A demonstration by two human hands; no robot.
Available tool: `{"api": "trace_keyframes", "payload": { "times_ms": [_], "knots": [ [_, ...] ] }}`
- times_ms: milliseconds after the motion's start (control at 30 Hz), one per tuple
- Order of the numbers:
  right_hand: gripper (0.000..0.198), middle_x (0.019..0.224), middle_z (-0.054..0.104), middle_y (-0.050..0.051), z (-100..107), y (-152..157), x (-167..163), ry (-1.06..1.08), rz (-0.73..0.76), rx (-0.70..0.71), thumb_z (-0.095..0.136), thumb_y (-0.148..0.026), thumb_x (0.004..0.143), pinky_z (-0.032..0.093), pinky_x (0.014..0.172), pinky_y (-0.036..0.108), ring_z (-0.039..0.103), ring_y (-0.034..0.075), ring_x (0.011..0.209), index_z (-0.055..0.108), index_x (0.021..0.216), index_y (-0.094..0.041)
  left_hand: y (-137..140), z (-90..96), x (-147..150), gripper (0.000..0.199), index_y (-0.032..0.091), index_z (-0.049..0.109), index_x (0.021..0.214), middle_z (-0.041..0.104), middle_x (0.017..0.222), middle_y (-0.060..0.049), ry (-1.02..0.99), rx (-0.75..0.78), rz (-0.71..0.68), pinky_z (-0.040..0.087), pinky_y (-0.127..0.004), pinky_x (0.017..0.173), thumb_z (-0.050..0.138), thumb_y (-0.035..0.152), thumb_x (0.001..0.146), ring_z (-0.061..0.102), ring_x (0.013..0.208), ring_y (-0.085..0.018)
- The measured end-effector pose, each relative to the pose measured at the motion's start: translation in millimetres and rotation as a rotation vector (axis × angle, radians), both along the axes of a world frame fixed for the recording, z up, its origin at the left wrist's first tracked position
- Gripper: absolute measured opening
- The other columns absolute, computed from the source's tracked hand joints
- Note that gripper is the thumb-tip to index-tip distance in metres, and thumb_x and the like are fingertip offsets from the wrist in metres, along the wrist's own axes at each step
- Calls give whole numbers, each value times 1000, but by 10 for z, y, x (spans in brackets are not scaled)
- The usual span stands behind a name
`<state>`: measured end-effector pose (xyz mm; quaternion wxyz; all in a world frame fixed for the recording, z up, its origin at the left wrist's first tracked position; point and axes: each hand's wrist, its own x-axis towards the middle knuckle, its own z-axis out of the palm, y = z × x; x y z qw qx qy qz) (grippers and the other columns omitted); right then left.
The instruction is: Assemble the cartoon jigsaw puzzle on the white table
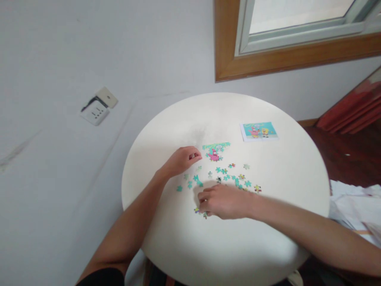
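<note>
My left hand [187,158] rests on the table just left of the partly joined jigsaw puzzle [214,153], which has a green strip along its top and a pink figure below. Its fingers are curled in against the thumb; whatever may be between them is hidden. Lower down, my right hand [222,200] reaches in from the right with bent, closed fingers. The fingertips are over a few yellowish puzzle pieces [197,210], and I cannot make out what they grip. Several loose teal puzzle pieces [199,182] lie scattered between the two hands.
A picture card [259,131] showing a pink and a yellow cartoon figure lies at the back right of the round white table [291,167]. Wall sockets [97,111] are at left, a window [297,24] is above. Papers [357,202] are piled beyond the table's right edge.
</note>
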<state>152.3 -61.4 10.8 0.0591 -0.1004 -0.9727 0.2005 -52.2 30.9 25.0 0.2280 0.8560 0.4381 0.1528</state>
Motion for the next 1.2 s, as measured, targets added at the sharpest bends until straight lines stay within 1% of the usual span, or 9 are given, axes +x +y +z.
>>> {"api": "trace_keyframes", "payload": {
  "times_ms": [100, 267, 433, 600, 800, 933, 1033, 1100, 1200],
  "knots": [
    [7, 88, 67, 3, 5, -24, -12, -14, -16, 39, 62, -21, 90, 41, 70, 30, 61, 18, 83, 67, 87, -19, 3, 6, 0, 17, 19, 69, 85, 66, 78, -1, -15, 15, -2, 41, -26, 67, 56, 29, 89, 56, 68, -14],
    [8, 91, 67, 4, 16, -79, 0, -17, -45, 95, 63, -15, 86, 42, 66, 31, 61, 19, 83, 66, 93, -17, 5, -5, 6, 18, 19, 68, 83, 66, 76, 0, -26, 30, -7, 40, -25, 66, 56, 30, 89, 55, 67, -14],
    [10, 88, 67, 6, 89, -156, 17, -32, -30, 169, 60, -9, 86, 45, 67, 33, 62, 21, 82, 66, 92, -14, 4, -11, 9, 19, 19, 68, 83, 66, 78, 0, -25, 21, 1, 40, -26, 67, 55, 30, 90, 55, 68, -14],
    [10, 84, 66, 8, 133, -249, -4, -71, -85, 234, 56, -9, 88, 46, 68, 35, 62, 22, 77, 65, 92, -12, 22, -29, 0, 21, 18, 68, 84, 66, 78, -1, -2, 17, -6, 41, -26, 68, 53, 33, 92, 56, 69, -14],
    [11, 88, 65, 9, 120, -301, -31, -53, -72, 207, 54, -10, 90, 47, 72, 35, 61, 22, 83, 65, 89, -11, 35, -32, 4, 24, 18, 67, 85, 67, 80, -2, 1, 22, -20, 42, -26, 70, 52, 35, 92, 56, 70, -14],
    [15, 87, 66, 6, 197, -196, 53, -25, -49, 105, 53, -6, 87, 45, 70, 30, 60, 18, 80, 65, 91, -13, 32, -29, 2, 25, 18, 67, 85, 67, 81, -2, 3, 29, -22, 42, -26, 70, 51, 35, 93, 57, 71, -14],
    [18, 82, 66, 4, 317, 82, 302, -2, -210, -48, 53, -1, 81, 43, 67, 26, 58, 14, 75, 64, 83, -15, 38, -49, -5, 25, 18, 67, 85, 67, 80, -1, 5, 33, -22, 42, -26, 69, 51, 36, 93, 56, 70, -14],
    [20, 84, 68, 4, 379, 342, 566, 69, -467, -156, 51, -2, 82, 42, 69, 26, 58, 13, 77, 65, 82, -16, 44, -67, -7, 26, 18, 67, 84, 67, 79, -1, 6, 33, -23, 42, -26, 68, 51, 36, 93, 56, 70, -14],
    [17, 75, 69, 5, 375, 713, 1007, 51, -863, -290, 55, -6, 77, 41, 62, 25, 58, 12, 66, 69, 81, -14, 53, -87, -4, 26, 18, 67, 85, 67, 79, -1, 5, 25, -26, 42, -26, 67, 52, 37, 93, 57, 70, -14]
  ]
}}
